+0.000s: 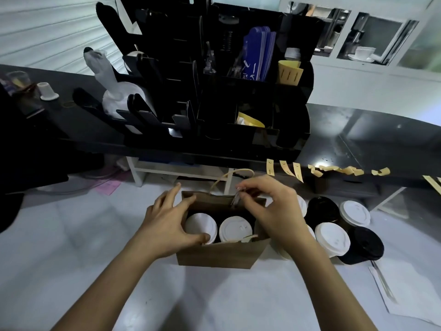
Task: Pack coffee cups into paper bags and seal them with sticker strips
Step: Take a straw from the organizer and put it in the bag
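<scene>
Two hands worked at an open brown paper bag (222, 255) in the lower middle of the frame.

The bag stood upright on the white table (71, 247), two white-lidded cups (235, 229) inside. The left hand (169, 225) gripped its left edge with curled fingers. The right hand (269, 206) pinched something small over the far rim; I could not tell what. Yellow sticker strips (285, 168) hung from the counter edge, upper right.

Matt brown paper bag (219, 255), smooth white plastic lids (235, 229), glossy black counter (372, 130).

A black slotted organizer (214, 91) stood on the dark counter's (381, 130) near edge; a white cup and saucer (361, 53) sat on a shelf behind.
</scene>
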`<state>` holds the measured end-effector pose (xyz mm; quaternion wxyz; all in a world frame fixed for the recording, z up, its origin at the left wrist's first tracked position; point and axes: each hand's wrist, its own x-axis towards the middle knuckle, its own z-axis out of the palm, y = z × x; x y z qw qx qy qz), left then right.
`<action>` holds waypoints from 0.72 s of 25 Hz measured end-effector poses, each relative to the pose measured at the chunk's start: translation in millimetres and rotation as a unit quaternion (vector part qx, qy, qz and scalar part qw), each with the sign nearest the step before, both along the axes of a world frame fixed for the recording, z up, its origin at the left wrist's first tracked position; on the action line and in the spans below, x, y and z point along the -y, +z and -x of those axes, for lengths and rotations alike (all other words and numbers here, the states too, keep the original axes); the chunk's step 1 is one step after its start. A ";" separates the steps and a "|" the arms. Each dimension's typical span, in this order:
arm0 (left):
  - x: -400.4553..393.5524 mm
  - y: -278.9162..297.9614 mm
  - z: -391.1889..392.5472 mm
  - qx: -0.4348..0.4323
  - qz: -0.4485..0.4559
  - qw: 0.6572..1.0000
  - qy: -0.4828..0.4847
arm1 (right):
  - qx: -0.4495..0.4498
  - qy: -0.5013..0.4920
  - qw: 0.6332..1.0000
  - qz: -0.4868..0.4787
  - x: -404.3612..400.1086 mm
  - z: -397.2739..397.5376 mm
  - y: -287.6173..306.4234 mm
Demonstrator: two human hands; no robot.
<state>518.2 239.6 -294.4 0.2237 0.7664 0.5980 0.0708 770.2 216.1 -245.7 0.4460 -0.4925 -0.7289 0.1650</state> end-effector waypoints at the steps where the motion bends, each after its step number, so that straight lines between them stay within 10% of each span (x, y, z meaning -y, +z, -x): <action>1: 0.0 -2.1 1.0 0.008 0.015 1.000 0.003 | 0.045 0.004 0.999 -0.008 -0.8 2.3 -2.9; 9: -1.6 -7.1 2.0 0.059 0.027 0.998 -0.003 | 0.328 -0.008 0.945 -0.010 -23.0 31.1 -28.4; 18: -0.2 -6.8 3.2 0.077 0.026 0.997 -0.004 | 0.318 0.009 0.942 0.105 -30.8 38.1 -41.8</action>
